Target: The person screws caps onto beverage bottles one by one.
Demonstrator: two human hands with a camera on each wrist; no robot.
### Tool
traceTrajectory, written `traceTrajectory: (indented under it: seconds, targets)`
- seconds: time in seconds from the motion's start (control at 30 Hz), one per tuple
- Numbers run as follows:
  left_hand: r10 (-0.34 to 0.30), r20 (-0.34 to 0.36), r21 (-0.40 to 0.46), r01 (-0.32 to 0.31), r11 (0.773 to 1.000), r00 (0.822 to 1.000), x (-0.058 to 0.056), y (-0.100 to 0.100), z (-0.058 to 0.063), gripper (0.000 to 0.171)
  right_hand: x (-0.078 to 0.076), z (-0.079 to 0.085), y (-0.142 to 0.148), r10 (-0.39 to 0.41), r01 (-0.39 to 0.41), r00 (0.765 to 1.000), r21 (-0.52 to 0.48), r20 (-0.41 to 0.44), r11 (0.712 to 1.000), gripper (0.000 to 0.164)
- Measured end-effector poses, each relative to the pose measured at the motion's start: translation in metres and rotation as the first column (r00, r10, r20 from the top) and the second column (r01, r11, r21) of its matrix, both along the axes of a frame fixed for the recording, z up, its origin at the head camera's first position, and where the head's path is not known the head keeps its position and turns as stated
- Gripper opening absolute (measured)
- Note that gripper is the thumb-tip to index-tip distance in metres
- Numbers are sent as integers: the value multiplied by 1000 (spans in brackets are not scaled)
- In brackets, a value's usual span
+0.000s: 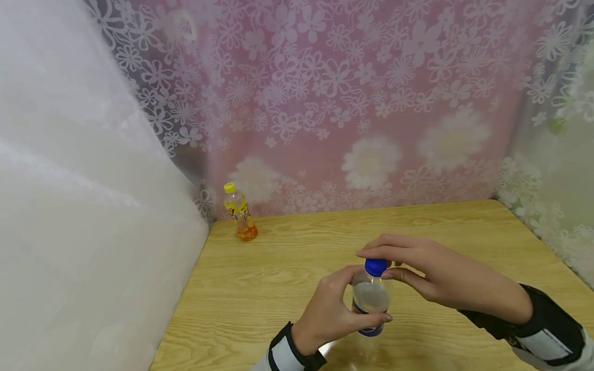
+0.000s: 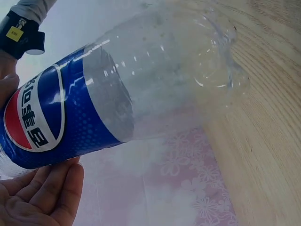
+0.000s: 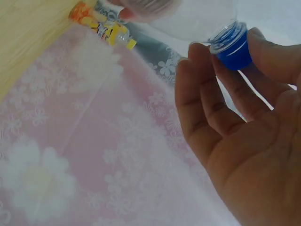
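Note:
A clear plastic soda bottle with a blue, red and white label stands upright near the table's front. My left hand grips its body, thumb on the near side. At the top, a blue cap sits on the neck. My right hand pinches that cap between thumb and fingers, as the right wrist view also shows with the blue cap at my fingertips. In the left wrist view, the bottle's lower part looks see-through, without visible liquid.
A second bottle, with a yellow cap and orange contents at its base, stands at the back left corner of the wooden table. Pink floral curtain hangs behind the table, and a white sheet borders the left side.

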State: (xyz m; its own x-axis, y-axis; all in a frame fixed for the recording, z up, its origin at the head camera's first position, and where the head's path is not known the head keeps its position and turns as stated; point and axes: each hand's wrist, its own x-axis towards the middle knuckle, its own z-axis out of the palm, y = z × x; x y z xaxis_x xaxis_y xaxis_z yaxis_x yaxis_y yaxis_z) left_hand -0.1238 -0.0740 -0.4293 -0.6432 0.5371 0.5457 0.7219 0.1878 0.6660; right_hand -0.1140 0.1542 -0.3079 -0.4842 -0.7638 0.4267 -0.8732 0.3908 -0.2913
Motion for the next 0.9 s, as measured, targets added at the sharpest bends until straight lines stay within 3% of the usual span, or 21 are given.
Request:
traceTrajectory:
  seconds: [0.13, 0.37, 0.53, 0.73, 0.9]
  targets:
    - [-16, -2, 11, 16, 1000, 1000, 0, 2, -2, 65, 1, -2, 0, 45, -44, 998, -41, 32, 998, 52]
    - [32, -16, 17, -31, 999, 999, -1, 6, -3, 57, 3, -9, -2, -28, 19, 995, -99, -94, 995, 29]
    - [101, 20, -3, -101, 995, 995, 0, 8, -1, 61, 7, -14, -7, -170, 156, 980, -129, -105, 979, 29]
    - [205, 7, -32, -205, 978, 979, 4, 11, -1, 58, 18, -23, -20, -366, 356, 931, -179, -23, 917, 30]
    - [286, 4, -26, -285, 958, 958, 9, 16, 3, 60, 21, -25, -26, -450, 444, 893, -198, 15, 874, 24]
